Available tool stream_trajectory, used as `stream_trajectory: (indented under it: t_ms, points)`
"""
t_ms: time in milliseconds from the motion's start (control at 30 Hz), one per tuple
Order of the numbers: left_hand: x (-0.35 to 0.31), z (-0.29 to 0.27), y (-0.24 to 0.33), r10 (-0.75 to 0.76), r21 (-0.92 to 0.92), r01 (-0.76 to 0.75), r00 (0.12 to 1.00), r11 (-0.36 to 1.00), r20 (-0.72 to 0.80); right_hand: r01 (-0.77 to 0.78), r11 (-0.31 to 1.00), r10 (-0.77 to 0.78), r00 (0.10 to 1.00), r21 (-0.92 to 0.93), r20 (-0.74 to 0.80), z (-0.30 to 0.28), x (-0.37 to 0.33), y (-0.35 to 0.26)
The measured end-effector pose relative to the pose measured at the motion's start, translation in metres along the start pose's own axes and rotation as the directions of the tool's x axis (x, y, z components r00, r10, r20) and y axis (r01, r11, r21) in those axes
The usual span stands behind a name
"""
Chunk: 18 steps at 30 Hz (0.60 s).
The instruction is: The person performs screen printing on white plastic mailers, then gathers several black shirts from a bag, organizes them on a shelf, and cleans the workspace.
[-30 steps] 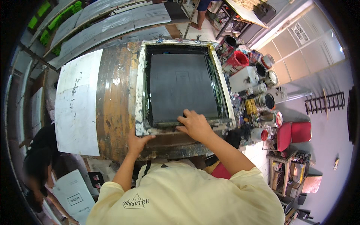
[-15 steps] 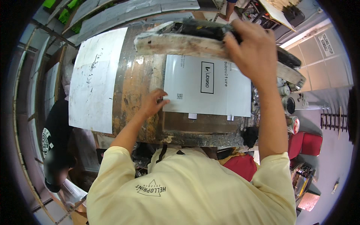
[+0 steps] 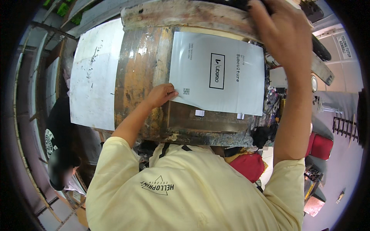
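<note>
Holding wooden frame (image 3: 185, 17), right hand (image 3: 284, 32) cropped at top

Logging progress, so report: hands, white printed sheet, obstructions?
Left fingers touching white printed sheet, near-left corner. Right hand gripping raised, stained wooden frame. Frame not covering sheet.

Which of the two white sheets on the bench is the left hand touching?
The printed sheet: the left hand touches its near left corner. The smudged sheet farther left is untouched.
</note>
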<state>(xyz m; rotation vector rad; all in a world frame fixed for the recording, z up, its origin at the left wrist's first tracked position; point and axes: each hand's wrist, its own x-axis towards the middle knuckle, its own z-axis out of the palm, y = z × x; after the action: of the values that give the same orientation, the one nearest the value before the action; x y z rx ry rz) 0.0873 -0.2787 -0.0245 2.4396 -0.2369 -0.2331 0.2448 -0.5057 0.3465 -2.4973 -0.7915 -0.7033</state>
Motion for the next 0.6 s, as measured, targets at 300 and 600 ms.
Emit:
stream_trajectory:
  t_ms: [300,600]
  points:
    - [0.001,-0.027,0.06,-0.391,-0.487,0.307,0.917,0.818,-0.079,0.31,0.938,-0.326,0.941,-0.152,-0.095,0.018,-0.038,0.052]
    - [0.008,-0.005,0.03,-0.221,0.04,0.222,0.975,0.974,-0.023,0.236,0.964,-0.242,0.97,-0.118,-0.034,0.014,-0.058,0.04]
